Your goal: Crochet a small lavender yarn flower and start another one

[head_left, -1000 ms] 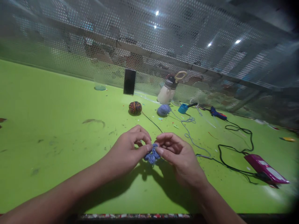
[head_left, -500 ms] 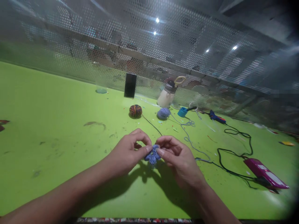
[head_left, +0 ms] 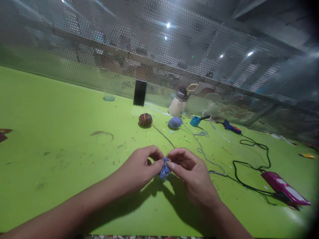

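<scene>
Your left grip and right grip pinch the blue yarn piece between them, over the table; you partly cover its sides, and its far face is out of view.

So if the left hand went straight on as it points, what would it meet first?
Beyond the blue yarn piece in its own pinch, the left hand would most likely meet the right hand, which holds the piece's other side. Exact depth is unclear in this single view.
</scene>
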Demonstrator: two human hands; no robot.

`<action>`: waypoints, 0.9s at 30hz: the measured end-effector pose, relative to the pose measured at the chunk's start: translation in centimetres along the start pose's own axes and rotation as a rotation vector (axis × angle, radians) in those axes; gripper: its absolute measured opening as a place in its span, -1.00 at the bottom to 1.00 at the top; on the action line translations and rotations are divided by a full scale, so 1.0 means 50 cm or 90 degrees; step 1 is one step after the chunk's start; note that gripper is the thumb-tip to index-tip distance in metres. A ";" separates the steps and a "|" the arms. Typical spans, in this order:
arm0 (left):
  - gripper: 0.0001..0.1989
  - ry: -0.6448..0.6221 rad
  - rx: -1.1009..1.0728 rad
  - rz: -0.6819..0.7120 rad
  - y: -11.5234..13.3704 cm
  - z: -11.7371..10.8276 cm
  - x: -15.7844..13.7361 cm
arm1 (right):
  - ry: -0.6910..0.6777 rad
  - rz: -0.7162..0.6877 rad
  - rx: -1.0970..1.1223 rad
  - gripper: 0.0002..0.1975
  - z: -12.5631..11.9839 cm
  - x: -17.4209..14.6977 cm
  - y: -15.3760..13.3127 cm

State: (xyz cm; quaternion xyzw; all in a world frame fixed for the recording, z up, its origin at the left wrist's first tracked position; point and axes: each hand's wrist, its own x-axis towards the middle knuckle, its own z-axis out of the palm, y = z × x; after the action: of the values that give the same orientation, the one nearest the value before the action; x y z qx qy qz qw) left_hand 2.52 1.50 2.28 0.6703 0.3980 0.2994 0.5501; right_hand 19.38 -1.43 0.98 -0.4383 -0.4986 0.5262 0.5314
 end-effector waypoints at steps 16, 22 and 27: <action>-0.93 -0.013 -0.077 -0.019 -0.004 0.003 0.004 | -0.031 0.010 -0.058 -0.83 -0.002 -0.002 -0.010; -0.93 -0.036 -0.073 -0.004 -0.002 -0.007 0.008 | -0.047 0.010 -0.047 -0.84 -0.003 -0.001 -0.009; -0.96 -0.049 -0.112 -0.031 -0.001 -0.010 0.010 | -0.059 0.022 -0.066 -0.84 -0.003 -0.002 -0.012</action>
State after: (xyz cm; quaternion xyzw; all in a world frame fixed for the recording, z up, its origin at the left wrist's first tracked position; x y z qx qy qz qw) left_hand 2.32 2.18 2.33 0.6206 0.3653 0.2936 0.6286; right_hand 19.61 -1.54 1.57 -0.4489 -0.5420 0.5284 0.4750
